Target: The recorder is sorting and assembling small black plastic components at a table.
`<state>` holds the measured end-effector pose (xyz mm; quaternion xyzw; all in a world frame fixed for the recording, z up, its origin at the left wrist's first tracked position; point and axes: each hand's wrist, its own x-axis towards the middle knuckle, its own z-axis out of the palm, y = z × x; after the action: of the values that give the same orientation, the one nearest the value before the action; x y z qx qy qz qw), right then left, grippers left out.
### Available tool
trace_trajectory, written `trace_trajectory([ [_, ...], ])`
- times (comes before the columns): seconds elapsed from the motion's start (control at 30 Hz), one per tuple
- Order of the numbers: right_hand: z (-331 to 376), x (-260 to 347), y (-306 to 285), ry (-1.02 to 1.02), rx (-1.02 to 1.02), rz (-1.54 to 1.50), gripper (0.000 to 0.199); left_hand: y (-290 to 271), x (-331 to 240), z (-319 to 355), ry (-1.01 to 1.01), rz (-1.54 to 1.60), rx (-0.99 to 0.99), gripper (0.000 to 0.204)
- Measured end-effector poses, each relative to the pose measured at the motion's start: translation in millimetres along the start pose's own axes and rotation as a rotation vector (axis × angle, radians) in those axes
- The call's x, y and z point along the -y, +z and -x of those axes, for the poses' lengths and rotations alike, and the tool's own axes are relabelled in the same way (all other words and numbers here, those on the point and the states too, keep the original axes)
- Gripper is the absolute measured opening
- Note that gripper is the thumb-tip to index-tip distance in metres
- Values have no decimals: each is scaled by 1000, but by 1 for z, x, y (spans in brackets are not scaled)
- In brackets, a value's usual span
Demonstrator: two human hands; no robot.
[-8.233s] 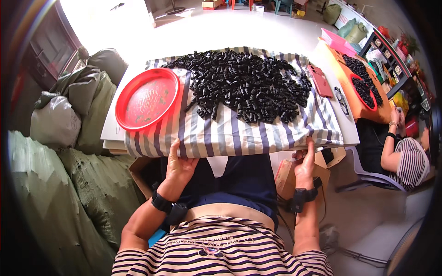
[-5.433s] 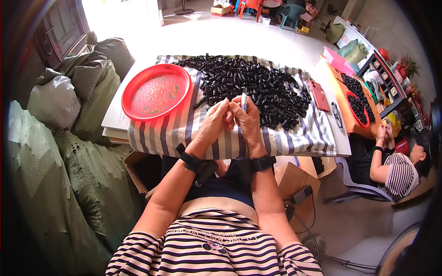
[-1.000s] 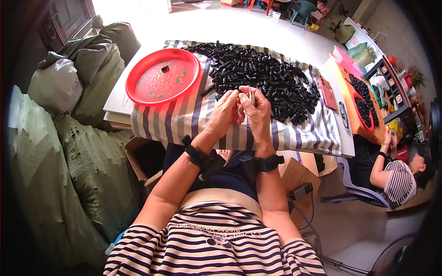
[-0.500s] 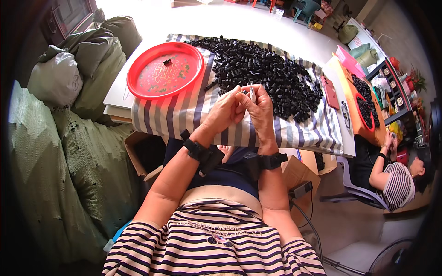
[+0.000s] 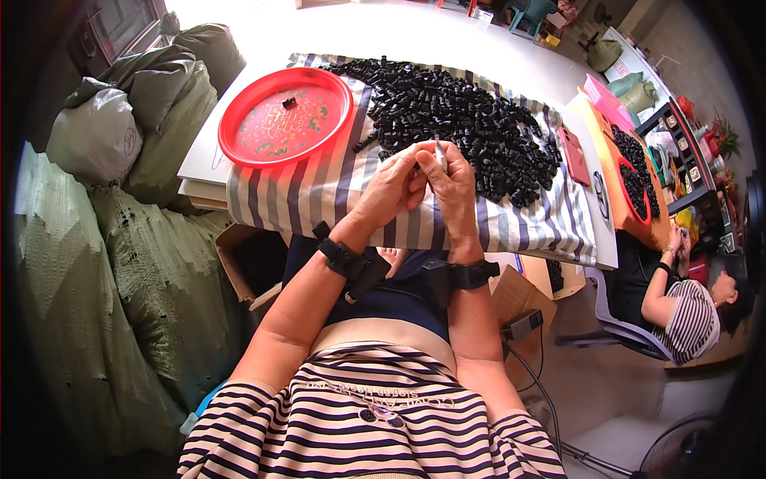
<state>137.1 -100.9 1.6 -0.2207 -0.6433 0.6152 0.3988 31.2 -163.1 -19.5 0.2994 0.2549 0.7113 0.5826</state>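
Left hand [image 5: 391, 188] and right hand [image 5: 453, 185] together, fingers pinching a small white stick [image 5: 438, 153] above the striped cloth [image 5: 319, 188], red tray [image 5: 239, 120] left of the hands holding one black piece [image 5: 289, 102], heap of black pieces [image 5: 463, 128] just beyond the hands

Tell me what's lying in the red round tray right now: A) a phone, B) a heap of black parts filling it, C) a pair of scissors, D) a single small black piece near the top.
D: the red round tray holds just one small black piece near its upper part, while the big pile of black parts lies on the striped cloth beside it.
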Motion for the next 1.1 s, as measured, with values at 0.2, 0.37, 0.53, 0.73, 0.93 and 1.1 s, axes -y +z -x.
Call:
trace_trajectory([
  [0.2, -2, -6, -1, -37, -38, 35, 17, 1, -3, -1, -65, 40, -99, 31],
  [0.37, -1, 3, -5, -82, -45, 318, 32, -13, -1, -2, -103, 195, -57, 33],
  [0.53, 3, 1, -4, -186, 43, 500, 46, -19, -1, -3, -124, 344, -37, 34],
  [0.73, 7, 15, 2, -199, 49, 647, 42, -18, 0, -2, -111, 334, -152, 31],
  [0.93, 7, 19, 3, -231, 41, 741, 42, -14, 0, -1, -94, 270, -177, 29],
  [1.1, 7, 21, 2, -224, 31, 763, 39, -19, 2, -3, -85, 291, -88, 28],
])
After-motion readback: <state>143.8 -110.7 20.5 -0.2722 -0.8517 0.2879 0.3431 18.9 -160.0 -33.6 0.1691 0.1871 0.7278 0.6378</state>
